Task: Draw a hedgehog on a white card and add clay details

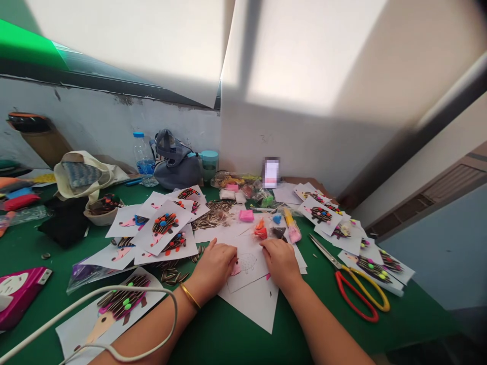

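A sheet of paper (249, 263) with a pencil-drawn hedgehog lies between my hands on larger white sheets. My left hand (216, 261), with a gold bracelet at the wrist, has its fingers bent down together onto pink modelling clay (235, 267) at the drawing's left end. Its fingertips are partly hidden. At the drawing's right edge rests my right hand (280, 261), fingers reaching loosely over the paper, with nothing visible in them. A bit of pink (268, 277) shows beside that hand. Beyond lie a pink clay block (246, 216) and red clay (261, 232) in a clear wrapper.
Red-and-yellow-handled scissors (353, 281) lie open on the right. Finished hedgehog pictures (167, 225) are piled at left, with more pictures (321, 212) at right. Sunflower seeds (213, 214) lie behind my left hand. A white cable (144, 290) crosses over my left forearm. A phone (271, 173) stands against the wall.
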Action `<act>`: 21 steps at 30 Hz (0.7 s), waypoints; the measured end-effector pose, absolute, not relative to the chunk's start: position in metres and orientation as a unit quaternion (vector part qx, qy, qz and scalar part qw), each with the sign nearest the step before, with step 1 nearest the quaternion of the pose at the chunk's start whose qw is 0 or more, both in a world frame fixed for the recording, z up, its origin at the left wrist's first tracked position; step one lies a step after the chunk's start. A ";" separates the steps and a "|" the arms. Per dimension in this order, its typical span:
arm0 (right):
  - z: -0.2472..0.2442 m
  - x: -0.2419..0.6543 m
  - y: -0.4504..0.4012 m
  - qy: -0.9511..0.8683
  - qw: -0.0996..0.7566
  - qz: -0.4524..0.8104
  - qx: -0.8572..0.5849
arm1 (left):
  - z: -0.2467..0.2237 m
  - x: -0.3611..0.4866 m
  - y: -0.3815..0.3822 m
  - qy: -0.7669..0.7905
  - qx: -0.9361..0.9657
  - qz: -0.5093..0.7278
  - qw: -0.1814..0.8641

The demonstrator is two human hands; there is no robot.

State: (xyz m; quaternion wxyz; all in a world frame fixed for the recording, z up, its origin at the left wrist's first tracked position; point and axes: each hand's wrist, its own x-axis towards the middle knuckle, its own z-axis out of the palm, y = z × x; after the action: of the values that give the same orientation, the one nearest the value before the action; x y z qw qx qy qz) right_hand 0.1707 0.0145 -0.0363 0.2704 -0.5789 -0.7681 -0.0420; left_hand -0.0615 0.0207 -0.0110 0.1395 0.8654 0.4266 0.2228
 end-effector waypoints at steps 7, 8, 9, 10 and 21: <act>-0.036 0.175 0.017 -0.766 0.269 -0.010 -0.583 | -0.002 -0.060 0.014 0.443 0.880 0.163 0.056; -0.034 0.175 0.015 -0.767 0.267 -0.006 -0.584 | -0.002 -0.060 0.014 0.438 0.881 0.167 0.061; -0.032 0.174 0.013 -0.768 0.264 -0.001 -0.583 | -0.002 -0.060 0.014 0.427 0.885 0.175 0.070; -0.030 0.173 0.011 -0.771 0.262 0.008 -0.580 | -0.002 -0.061 0.015 0.411 0.889 0.183 0.083; -0.025 0.152 0.014 -0.826 0.195 0.096 -0.520 | -0.005 -0.059 0.013 0.353 0.911 0.173 0.126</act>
State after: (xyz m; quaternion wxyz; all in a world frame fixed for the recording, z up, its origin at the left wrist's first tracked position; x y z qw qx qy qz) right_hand 0.1516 0.0136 -0.0249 0.1949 -0.5198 -0.8261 0.0964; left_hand -0.0594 0.0133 -0.0052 0.1261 0.9107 0.3535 0.1726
